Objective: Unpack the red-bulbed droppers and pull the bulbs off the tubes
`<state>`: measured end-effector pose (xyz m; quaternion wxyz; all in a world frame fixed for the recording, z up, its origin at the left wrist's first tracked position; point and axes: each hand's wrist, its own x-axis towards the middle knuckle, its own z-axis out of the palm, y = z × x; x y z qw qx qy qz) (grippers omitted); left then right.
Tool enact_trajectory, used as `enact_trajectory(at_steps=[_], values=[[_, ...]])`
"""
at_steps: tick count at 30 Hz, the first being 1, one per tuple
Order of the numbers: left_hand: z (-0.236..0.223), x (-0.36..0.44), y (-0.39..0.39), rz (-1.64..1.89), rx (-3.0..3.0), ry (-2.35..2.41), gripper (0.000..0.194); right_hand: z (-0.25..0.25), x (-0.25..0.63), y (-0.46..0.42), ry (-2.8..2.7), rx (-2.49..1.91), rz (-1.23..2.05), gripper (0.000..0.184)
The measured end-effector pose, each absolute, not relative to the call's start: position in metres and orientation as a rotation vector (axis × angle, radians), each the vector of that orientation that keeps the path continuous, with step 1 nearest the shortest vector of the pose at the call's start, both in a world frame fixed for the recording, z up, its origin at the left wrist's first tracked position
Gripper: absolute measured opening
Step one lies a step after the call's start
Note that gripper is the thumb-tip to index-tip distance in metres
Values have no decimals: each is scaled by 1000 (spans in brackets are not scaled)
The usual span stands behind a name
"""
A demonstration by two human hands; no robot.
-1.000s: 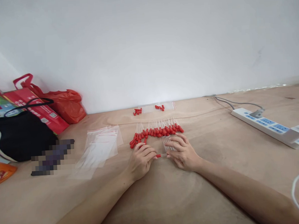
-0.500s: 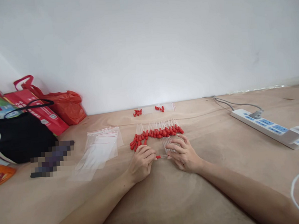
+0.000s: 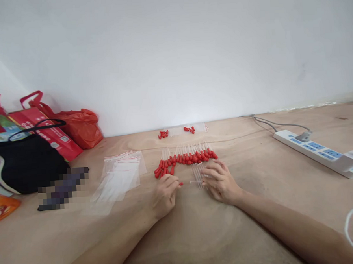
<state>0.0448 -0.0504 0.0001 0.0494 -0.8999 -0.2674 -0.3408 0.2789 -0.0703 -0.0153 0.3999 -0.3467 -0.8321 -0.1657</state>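
Pinched in my left hand (image 3: pixel 165 196) is a red rubber bulb (image 3: pixel 181 183), mostly hidden by the fingers. My right hand (image 3: pixel 222 183) grips a clear glass dropper tube (image 3: pixel 193 182), whose bare end points left towards the bulb with a gap between them. Several loose clear tubes (image 3: pixel 197 171) lie side by side on the table just left of my right fingers. Beyond both hands, a row of droppers with red bulbs (image 3: pixel 192 158) lies with tips towards the wall. A smaller group of them is angled at its left end.
Near the wall lie loose red bulbs (image 3: pixel 164 134) and a clear bag (image 3: pixel 200 128). Clear zip bags (image 3: pixel 119 178) are stacked at left, beside a pixelated dark object (image 3: pixel 64 189). A black bag (image 3: pixel 27 163) and red bags (image 3: pixel 81 129) stand far left; a power strip (image 3: pixel 307 148) is at right.
My left hand has moved slightly left with the red bulb. Bulb and tube, end to end before, are now apart. My right hand has shifted slightly right.
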Motion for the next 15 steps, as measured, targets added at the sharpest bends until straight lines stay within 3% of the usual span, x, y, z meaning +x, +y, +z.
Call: enact_trajectory(at_steps=[11,15], values=[[1,21,-25,-1327,-2339,-1278,24,-20,289,-65,-1913,-1275,-308,27],[-1,26,-17,-1389,-2363,-1415,25,-19,290,-65,-1890,-1358,-323,24]])
